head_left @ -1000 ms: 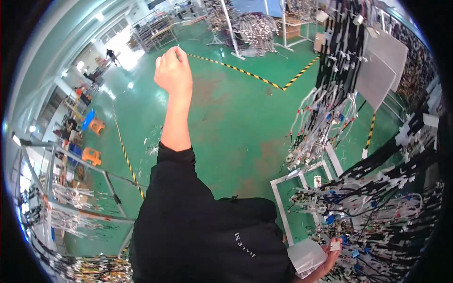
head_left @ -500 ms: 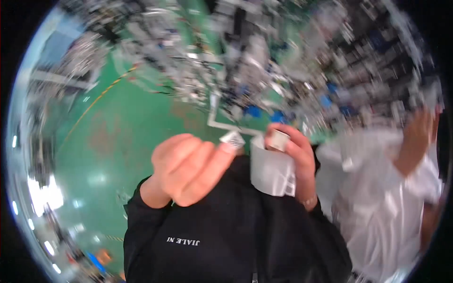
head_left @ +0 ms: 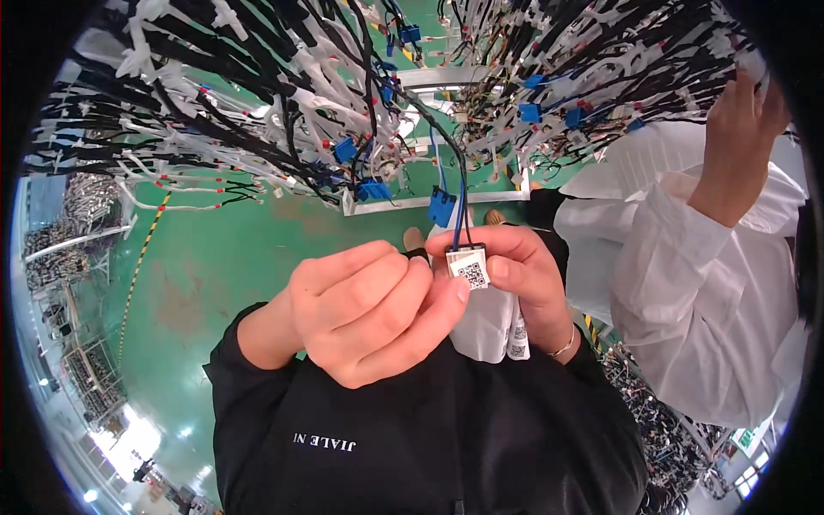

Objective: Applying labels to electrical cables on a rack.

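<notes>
A small white QR-code label (head_left: pixel 472 275) lies over the face of a pale cable connector (head_left: pixel 454 263) with a black top edge. My left hand (head_left: pixel 360 313) has its fingers curled, its thumb and fingertip on the label's lower left corner. Thumb and fingers of my right hand (head_left: pixel 528 270) pinch the connector's sides. Black and blue wires (head_left: pixel 462 184) run up from it. Below the connector, a white strip of labels (head_left: pixel 482 326) hangs against my right palm, its printed end (head_left: pixel 518 339) curling over. A blue connector (head_left: pixel 441 207) dangles just above my hands.
Dense bundles of black and white wire harnesses (head_left: pixel 232 112) hang ahead at left and right on a pale metal frame (head_left: pixel 429 202). A person in a white coat (head_left: pixel 704 318) stands close on my right, one hand (head_left: pixel 740 146) raised to the wires. Green floor (head_left: pixel 197 275) spreads at left.
My left hand has brought the label rightward onto the connector; before, it was held apart in the air. The hanging harnesses now stand nearer and sharp, where the view was blurred.
</notes>
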`<state>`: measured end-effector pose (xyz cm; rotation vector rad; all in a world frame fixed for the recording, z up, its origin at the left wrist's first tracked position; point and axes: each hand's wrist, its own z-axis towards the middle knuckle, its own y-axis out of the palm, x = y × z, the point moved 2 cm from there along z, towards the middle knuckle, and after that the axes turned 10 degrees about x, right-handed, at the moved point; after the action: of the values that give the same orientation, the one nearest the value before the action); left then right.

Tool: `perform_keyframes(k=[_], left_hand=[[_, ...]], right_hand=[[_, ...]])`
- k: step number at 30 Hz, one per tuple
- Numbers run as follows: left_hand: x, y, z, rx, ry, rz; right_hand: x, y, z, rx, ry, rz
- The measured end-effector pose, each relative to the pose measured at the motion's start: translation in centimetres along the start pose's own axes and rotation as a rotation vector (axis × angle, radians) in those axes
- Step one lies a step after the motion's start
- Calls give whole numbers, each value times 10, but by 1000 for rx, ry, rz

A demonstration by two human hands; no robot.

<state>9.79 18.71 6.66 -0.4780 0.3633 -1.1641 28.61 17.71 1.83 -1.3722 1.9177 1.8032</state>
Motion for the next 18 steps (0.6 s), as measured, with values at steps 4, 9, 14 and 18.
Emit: perform_keyframes(k=[4, 9, 14, 18], left_hand=[[-4, 2, 1, -4, 2, -23], [-12, 4, 1, -1, -6, -41], [-18, 5, 0, -15, 10, -53], [-21, 4, -1, -14, 11, -49]], right_hand=[[-3, -3, 2, -18, 20, 0], [-4, -3, 8, -23, 51, 34], [-4, -4, 13, -25, 51, 45], [-4, -3, 16, -19, 69, 76]])
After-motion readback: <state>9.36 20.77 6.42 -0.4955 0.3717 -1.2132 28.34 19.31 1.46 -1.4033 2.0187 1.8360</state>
